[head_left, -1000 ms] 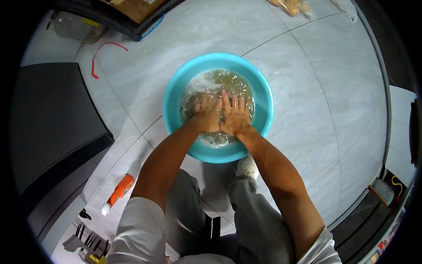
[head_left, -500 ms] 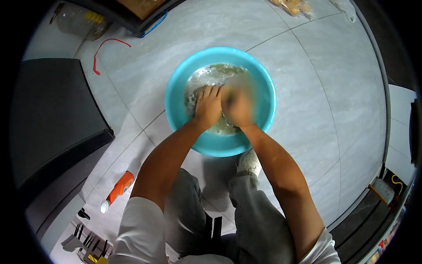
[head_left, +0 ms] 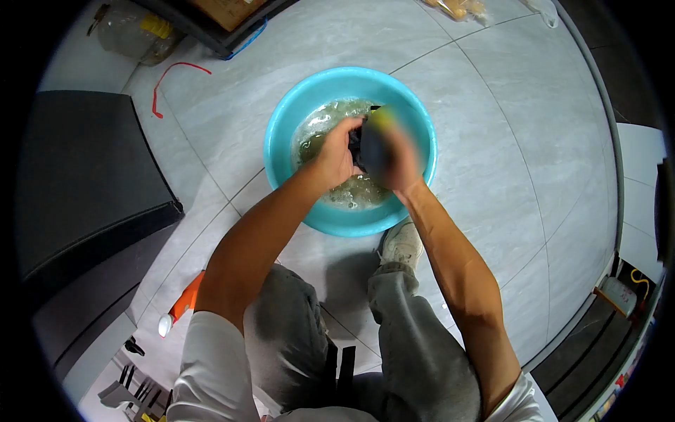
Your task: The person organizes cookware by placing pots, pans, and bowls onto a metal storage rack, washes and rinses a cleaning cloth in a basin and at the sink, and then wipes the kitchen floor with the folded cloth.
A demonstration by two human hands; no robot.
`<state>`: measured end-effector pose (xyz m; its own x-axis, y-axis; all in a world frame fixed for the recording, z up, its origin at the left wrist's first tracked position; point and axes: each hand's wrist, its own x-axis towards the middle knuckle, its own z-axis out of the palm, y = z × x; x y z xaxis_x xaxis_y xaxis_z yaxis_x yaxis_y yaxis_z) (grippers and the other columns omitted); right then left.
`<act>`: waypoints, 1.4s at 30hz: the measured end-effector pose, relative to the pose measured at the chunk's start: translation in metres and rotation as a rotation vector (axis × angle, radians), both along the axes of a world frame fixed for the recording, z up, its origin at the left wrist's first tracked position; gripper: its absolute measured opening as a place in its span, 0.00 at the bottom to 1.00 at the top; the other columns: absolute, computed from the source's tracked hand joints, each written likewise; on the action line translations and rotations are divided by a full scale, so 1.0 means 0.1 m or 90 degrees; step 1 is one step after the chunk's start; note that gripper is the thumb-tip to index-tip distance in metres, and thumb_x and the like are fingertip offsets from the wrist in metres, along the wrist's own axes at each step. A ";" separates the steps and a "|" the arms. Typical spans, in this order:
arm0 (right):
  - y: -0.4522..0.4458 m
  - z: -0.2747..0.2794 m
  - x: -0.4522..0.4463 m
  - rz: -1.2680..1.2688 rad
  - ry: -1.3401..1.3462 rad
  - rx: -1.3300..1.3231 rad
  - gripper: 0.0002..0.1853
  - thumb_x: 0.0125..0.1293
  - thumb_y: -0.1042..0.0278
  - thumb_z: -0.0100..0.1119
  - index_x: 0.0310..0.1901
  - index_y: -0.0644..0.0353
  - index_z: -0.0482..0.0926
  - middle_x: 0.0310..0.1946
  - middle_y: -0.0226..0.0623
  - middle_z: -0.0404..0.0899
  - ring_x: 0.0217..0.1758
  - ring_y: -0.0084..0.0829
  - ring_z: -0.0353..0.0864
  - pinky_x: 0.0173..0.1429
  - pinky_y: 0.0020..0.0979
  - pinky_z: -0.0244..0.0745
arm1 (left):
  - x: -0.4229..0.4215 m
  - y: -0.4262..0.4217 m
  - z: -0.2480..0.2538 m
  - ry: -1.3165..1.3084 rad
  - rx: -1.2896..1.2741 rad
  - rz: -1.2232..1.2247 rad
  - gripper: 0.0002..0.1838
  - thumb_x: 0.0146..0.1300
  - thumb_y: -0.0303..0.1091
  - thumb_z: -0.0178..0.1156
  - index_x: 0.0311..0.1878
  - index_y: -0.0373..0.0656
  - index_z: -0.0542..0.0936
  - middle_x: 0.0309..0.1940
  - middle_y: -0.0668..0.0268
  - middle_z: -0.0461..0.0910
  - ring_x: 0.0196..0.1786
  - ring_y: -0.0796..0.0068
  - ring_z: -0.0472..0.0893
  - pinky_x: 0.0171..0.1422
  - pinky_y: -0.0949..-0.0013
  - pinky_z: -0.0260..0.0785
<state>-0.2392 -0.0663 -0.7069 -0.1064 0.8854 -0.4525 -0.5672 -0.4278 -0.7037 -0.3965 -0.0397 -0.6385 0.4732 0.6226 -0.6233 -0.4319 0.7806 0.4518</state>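
A turquoise basin point(head_left: 281, 105) on the tiled floor holds cloudy, sudsy water point(head_left: 330, 116). Above the water, between my hands, is a wet-looking dark item point(head_left: 370, 148) with a yellowish patch at its upper end; a blur hides its kind. My left hand point(head_left: 336, 156) grips its left side, the fingers curled against it. On the other side my right hand point(head_left: 403, 160) is closed around it, partly blurred.
An orange bottle with a white cap point(head_left: 184, 302) lies left of my legs. My shoe point(head_left: 402, 246) is close to the basin's front. A black seat point(head_left: 98, 169) stands at left, with a red strip point(head_left: 156, 95) beyond it. A plastic bag point(head_left: 457, 8) sits at the far edge.
Both hands have risen from low in the sudsy water, bringing the dark item up into view between them. My left hand has turned from palm-down to gripping its side.
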 end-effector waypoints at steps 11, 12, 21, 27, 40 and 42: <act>0.10 0.74 -0.49 0.045 -0.614 0.375 0.22 0.73 0.55 0.58 0.60 0.63 0.76 0.54 0.52 0.78 0.58 0.51 0.77 0.65 0.43 0.70 | 0.07 -0.05 0.13 0.088 -0.001 0.038 0.37 0.75 0.70 0.33 0.67 0.50 0.71 0.62 0.61 0.76 0.63 0.64 0.77 0.64 0.52 0.72; 0.12 0.77 -0.52 0.053 -0.615 0.357 0.20 0.74 0.55 0.56 0.57 0.62 0.79 0.51 0.51 0.80 0.55 0.51 0.78 0.62 0.43 0.71 | 0.08 -0.04 0.10 0.125 0.024 0.039 0.37 0.75 0.70 0.32 0.66 0.49 0.72 0.61 0.61 0.77 0.62 0.65 0.77 0.63 0.52 0.73; 0.16 0.72 -0.55 0.020 -0.781 0.277 0.19 0.75 0.54 0.52 0.39 0.63 0.82 0.34 0.53 0.82 0.36 0.56 0.80 0.46 0.50 0.73 | 0.13 -0.03 0.05 0.484 0.055 -0.033 0.42 0.76 0.69 0.26 0.56 0.41 0.79 0.45 0.56 0.85 0.48 0.58 0.83 0.55 0.55 0.73; 0.21 0.74 -0.55 -0.001 -0.655 0.099 0.20 0.73 0.54 0.51 0.42 0.64 0.86 0.36 0.57 0.85 0.34 0.53 0.83 0.45 0.47 0.75 | 0.07 -0.09 0.02 0.802 0.405 -0.073 0.29 0.78 0.58 0.38 0.50 0.39 0.74 0.40 0.43 0.83 0.45 0.41 0.83 0.46 0.48 0.73; 0.21 0.60 -0.24 0.103 -0.034 -0.193 0.25 0.69 0.43 0.60 0.55 0.56 0.80 0.48 0.37 0.83 0.48 0.32 0.84 0.53 0.39 0.79 | -0.15 -0.15 0.24 0.780 0.720 -0.238 0.20 0.75 0.48 0.53 0.63 0.48 0.68 0.32 0.46 0.84 0.36 0.41 0.84 0.40 0.49 0.75; 0.21 0.66 -0.15 0.111 -0.031 -0.211 0.28 0.63 0.45 0.69 0.55 0.60 0.80 0.49 0.38 0.84 0.47 0.32 0.85 0.51 0.36 0.81 | -0.23 -0.12 0.15 0.670 0.598 -0.192 0.24 0.77 0.51 0.51 0.66 0.46 0.68 0.44 0.47 0.84 0.47 0.47 0.85 0.54 0.55 0.74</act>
